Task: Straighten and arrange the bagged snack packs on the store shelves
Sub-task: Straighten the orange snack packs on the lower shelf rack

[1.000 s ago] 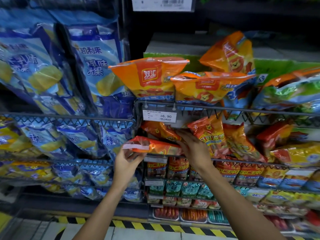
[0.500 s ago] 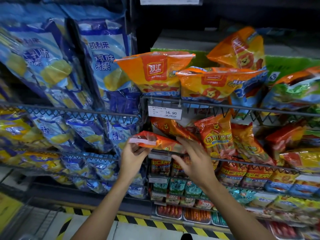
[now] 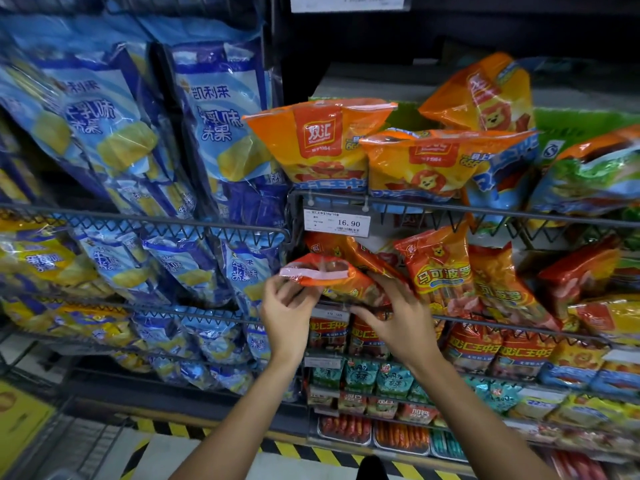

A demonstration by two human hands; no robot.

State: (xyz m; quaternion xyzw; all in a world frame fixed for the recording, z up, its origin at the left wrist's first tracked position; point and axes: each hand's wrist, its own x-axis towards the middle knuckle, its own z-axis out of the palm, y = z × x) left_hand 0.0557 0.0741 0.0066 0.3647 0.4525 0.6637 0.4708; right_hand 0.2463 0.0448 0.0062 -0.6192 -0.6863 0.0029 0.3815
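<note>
Just above the grip, a white price tag [image 3: 337, 221] and black wire shelf rail [image 3: 450, 206] block upward passage, upright orange snack bags [image 3: 441, 268] crowd its right, and open air lies below.

Single head-worn view, wide-angle, facing forward and slightly down. Close to the dark wire-mesh store shelves [image 3: 450, 206]. Striped floor edge low in frame.

Glossy crinkled plastic snack packs [image 3: 332, 282], dark metal wire shelves [image 3: 145, 225], matt paper price tag [image 3: 336, 221]

Both hands [image 3: 289, 315] on orange pack [image 3: 332, 277]
</note>
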